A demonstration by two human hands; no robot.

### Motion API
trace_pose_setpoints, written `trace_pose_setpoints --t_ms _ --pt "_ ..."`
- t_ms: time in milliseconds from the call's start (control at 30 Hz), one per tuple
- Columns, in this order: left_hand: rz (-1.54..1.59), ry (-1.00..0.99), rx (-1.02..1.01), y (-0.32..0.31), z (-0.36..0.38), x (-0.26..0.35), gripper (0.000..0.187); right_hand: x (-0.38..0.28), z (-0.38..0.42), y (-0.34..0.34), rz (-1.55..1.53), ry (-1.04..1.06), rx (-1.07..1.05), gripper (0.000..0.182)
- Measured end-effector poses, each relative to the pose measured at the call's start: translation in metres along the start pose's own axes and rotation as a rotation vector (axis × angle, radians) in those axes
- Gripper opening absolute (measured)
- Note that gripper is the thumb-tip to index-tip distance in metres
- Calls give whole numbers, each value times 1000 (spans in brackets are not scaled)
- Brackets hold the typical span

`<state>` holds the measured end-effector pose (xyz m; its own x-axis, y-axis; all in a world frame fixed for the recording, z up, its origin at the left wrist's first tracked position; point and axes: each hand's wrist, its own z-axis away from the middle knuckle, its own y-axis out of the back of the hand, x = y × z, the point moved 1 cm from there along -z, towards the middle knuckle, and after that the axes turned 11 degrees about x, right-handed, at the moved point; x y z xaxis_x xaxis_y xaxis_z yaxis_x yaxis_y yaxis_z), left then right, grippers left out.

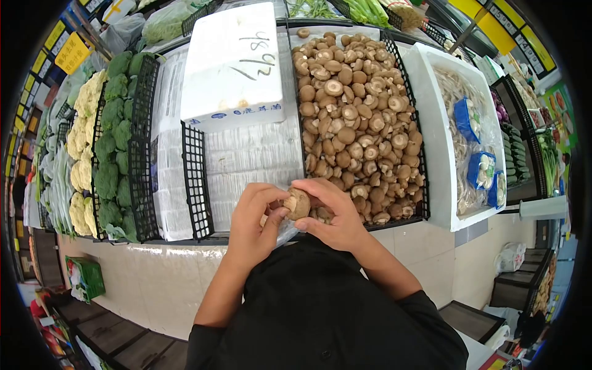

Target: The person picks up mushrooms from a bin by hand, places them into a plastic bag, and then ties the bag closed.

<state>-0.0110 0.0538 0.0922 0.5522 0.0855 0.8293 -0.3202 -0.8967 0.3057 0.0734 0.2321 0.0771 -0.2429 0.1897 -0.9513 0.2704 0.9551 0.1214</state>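
Note:
In front of my body, above the near edge of the display, both hands meet around one brown shiitake mushroom (300,204). The fingertips and thumb of my left hand (254,217) pinch its stem side. My right hand (333,213) curves round the cap from the other side, index finger above and thumb below. Something pale, like thin clear plastic (287,233), shows beneath the hands. Just beyond my right hand lies a large heap of shiitake mushrooms (361,117) in a black crate.
Left of the heap, a white foam box (231,61) rests on a paper-lined surface (253,160) with black mesh dividers (196,179). Broccoli (116,142) and cauliflower (80,154) fill the left. A foam tray (456,217) with packaged mushrooms stands right. A green basket (92,279) is on the floor.

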Motion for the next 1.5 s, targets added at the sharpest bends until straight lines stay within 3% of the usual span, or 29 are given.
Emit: trace_pose_setpoints --t_ms 100,267,333,433,533,667,767,867,1067,1267,1400,1500 --pt "-6 33 30 3 0 -3 19 5 2 -9 -156 -123 -17 64" --pt "-80 19 33 18 0 -7 25 14 1 -18 -238 -172 -38 64" --pt "-138 34 95 37 3 -15 30 13 -3 -18 -75 -188 -108 65" --pt "-213 130 259 63 19 -35 23 20 -3 -23 171 -179 -270 63" --pt "-317 380 101 76 32 -45 29 37 2 -37 478 -75 -372 56" --pt "-356 464 -67 65 56 -54 49 59 -1 -58 660 5 -370 48" --pt "-365 488 -96 54 59 -47 47 77 -4 -72 659 26 -330 52" --pt "-341 552 -71 52 61 -49 29 74 -13 -80 710 -15 -332 56" --pt "-287 556 -56 53 55 -46 16 79 -19 -81 739 -197 -439 53" --pt "-319 568 -67 57 53 -50 11 49 -1 -44 529 168 -285 52" --pt "-304 578 -62 53 51 -58 17 35 6 4 402 -200 -207 37" --pt "-311 618 -77 52 42 -51 11 47 14 47 473 -311 9 41"
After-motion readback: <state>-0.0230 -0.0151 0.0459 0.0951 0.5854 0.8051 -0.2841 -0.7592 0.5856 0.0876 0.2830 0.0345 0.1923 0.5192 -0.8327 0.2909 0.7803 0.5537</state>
